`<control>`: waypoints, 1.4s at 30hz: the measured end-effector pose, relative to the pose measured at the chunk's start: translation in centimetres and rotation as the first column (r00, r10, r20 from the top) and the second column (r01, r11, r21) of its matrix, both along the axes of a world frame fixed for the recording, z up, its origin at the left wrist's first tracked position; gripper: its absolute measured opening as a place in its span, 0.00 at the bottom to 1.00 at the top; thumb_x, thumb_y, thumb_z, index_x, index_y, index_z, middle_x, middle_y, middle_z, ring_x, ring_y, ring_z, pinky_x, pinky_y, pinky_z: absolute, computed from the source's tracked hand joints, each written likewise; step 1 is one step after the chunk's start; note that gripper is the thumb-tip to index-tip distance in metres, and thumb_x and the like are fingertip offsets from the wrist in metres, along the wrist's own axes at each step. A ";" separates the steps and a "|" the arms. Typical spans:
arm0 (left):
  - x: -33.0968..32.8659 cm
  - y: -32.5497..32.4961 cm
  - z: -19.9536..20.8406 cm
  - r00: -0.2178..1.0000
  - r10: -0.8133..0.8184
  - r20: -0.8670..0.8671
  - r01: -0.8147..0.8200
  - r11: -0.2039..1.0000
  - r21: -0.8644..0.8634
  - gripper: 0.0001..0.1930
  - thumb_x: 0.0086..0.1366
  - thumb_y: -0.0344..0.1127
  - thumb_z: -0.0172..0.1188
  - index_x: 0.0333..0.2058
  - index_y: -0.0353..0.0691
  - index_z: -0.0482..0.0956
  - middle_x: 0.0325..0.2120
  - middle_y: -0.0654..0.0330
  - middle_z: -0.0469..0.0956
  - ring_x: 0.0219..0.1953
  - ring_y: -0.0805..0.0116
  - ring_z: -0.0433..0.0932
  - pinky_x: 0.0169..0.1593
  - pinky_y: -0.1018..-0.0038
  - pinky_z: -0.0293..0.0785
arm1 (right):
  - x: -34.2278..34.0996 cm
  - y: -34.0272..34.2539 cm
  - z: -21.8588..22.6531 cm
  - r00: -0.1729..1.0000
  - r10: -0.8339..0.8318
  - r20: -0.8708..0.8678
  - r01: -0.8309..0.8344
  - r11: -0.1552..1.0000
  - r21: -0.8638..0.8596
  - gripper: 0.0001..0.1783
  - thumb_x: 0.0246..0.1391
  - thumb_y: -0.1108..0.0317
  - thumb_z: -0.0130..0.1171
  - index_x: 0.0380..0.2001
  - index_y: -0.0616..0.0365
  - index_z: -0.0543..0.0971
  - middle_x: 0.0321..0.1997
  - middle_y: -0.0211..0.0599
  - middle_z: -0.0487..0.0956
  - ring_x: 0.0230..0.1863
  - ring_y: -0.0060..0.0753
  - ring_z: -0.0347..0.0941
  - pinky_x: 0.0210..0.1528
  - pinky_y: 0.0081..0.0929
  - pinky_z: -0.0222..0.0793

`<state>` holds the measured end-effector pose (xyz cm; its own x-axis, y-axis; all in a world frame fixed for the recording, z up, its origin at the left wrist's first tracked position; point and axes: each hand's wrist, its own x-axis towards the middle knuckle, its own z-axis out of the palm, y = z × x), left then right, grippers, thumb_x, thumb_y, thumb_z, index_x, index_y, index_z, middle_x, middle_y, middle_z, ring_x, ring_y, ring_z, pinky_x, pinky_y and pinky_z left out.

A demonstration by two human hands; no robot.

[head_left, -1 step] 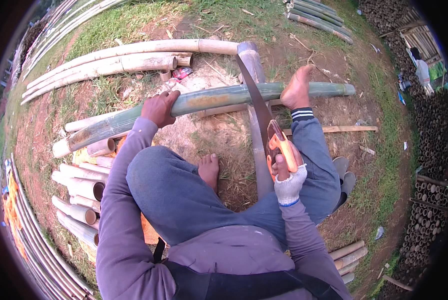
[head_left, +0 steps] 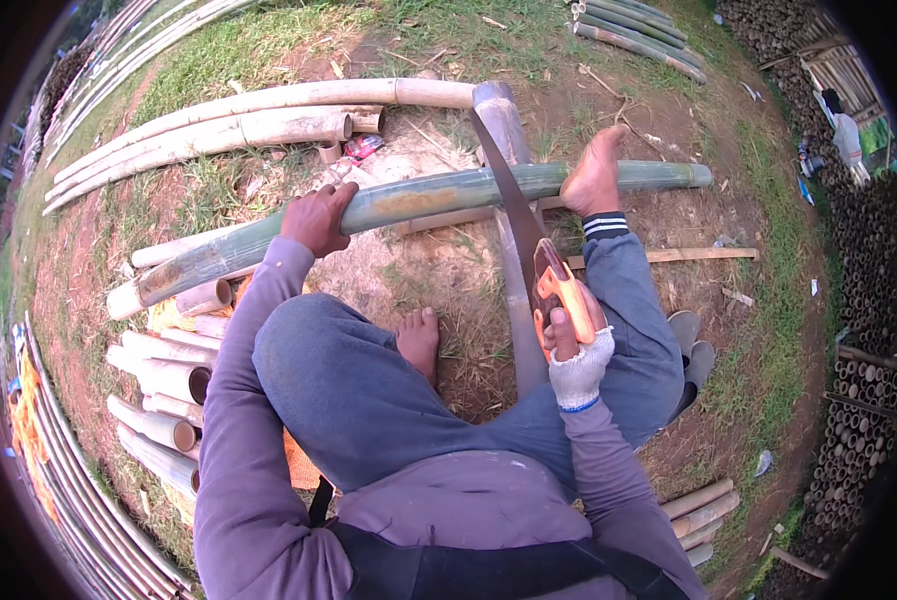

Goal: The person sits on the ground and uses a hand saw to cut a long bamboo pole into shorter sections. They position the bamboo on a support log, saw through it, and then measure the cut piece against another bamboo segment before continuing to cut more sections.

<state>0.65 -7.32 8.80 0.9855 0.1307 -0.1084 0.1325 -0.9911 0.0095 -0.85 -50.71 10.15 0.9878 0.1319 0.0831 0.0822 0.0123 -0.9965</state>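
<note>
A long green bamboo pole lies across in front of me, over a grey bamboo crosspiece. My left hand is wrapped over the pole left of its middle. My right hand, in a white glove with bare fingers, is closed around the orange handle of a handsaw. Its dark blade slants forward across the pole, above the crosspiece; I cannot tell how deep its teeth sit. My bare right foot presses on the pole to the right of the blade.
Cut bamboo pieces lie at my left over orange netting. Pale poles stretch beyond my left hand. A thin wooden strip lies beyond my right leg, with dark shoes beside it. Stacked bamboo stands far right.
</note>
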 end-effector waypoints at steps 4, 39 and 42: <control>0.5 -0.1 0.0 1.000 0.008 -0.019 -0.008 1.000 0.015 0.41 0.47 0.41 0.78 0.62 0.59 0.70 0.46 0.54 0.82 0.45 0.44 0.86 0.47 0.50 0.84 | 0.2 -0.5 -1.3 1.000 0.010 0.015 -0.009 1.000 -0.013 0.30 0.70 0.56 0.66 0.64 0.66 0.75 0.37 0.30 0.81 0.26 0.13 0.70 0.28 0.17 0.68; 1.1 0.5 -1.1 1.000 -0.004 0.012 0.003 0.998 0.058 0.45 0.47 0.41 0.77 0.66 0.58 0.69 0.44 0.55 0.82 0.43 0.47 0.86 0.46 0.51 0.83 | -0.9 -1.2 -0.2 0.998 0.013 -0.055 -0.021 0.990 -0.139 0.23 0.72 0.62 0.63 0.60 0.67 0.77 0.33 0.29 0.80 0.24 0.12 0.72 0.25 0.15 0.69; 1.2 0.4 -1.3 0.999 -0.012 0.033 0.011 0.998 0.054 0.44 0.47 0.41 0.77 0.65 0.58 0.69 0.44 0.55 0.82 0.43 0.47 0.86 0.46 0.51 0.83 | 3.3 1.6 -3.0 0.999 0.008 0.038 -0.001 0.985 -0.173 0.19 0.71 0.62 0.64 0.56 0.65 0.79 0.30 0.27 0.80 0.23 0.12 0.72 0.24 0.16 0.69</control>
